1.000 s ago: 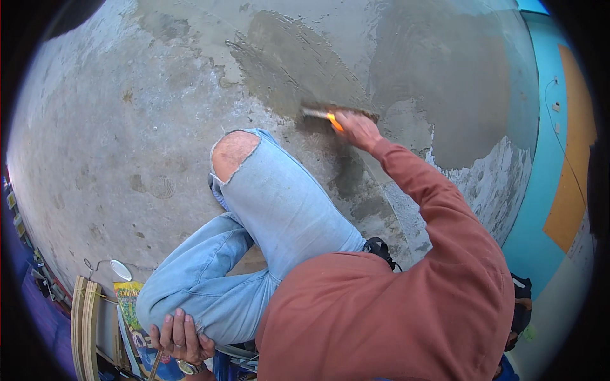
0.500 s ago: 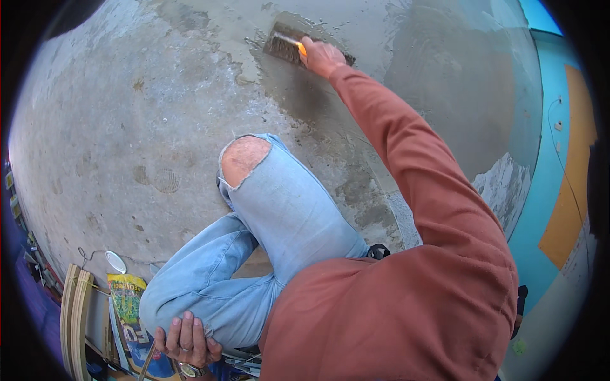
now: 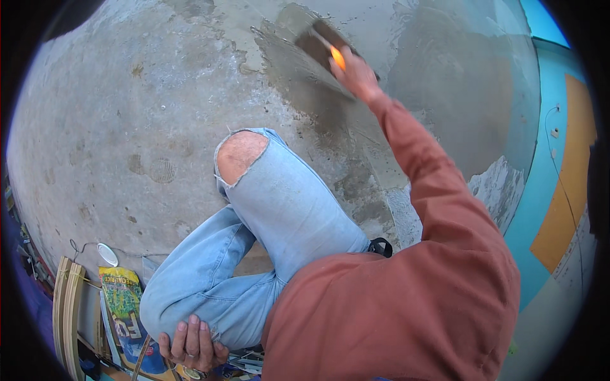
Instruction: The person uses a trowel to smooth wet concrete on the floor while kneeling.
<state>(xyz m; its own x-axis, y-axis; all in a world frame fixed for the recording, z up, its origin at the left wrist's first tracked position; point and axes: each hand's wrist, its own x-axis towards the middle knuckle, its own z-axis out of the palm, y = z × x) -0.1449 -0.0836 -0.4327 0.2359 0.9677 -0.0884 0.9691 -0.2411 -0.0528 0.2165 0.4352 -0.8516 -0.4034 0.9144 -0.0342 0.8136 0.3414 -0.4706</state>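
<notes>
My right hand (image 3: 357, 75) is closed round the orange handle of a finishing trowel (image 3: 316, 49), a flat rectangular plate. The plate lies against a grey concrete surface (image 3: 152, 108), on a patch of wet cement (image 3: 289, 70) with smeared ridges. My right arm reaches far forward in a rust-coloured sleeve. At the lower left, my left hand (image 3: 194, 346) rests with fingers laid slightly apart over the bent leg of my light blue jeans (image 3: 197, 298). Nothing shows in that hand, though its palm is hidden.
Beside my left leg stand a yellow and blue printed bag (image 3: 124, 311), wooden strips (image 3: 68, 317) and a round white lid (image 3: 107, 254). To the right, a turquoise and orange wall (image 3: 559, 209) carries a thin cable. A bare knee pokes through my torn jeans.
My right hand has drawn the trowel to the right and slightly nearer, and its plate has tilted more steeply. A darker smoothed streak shows where it was. My left hand stays on the leg.
</notes>
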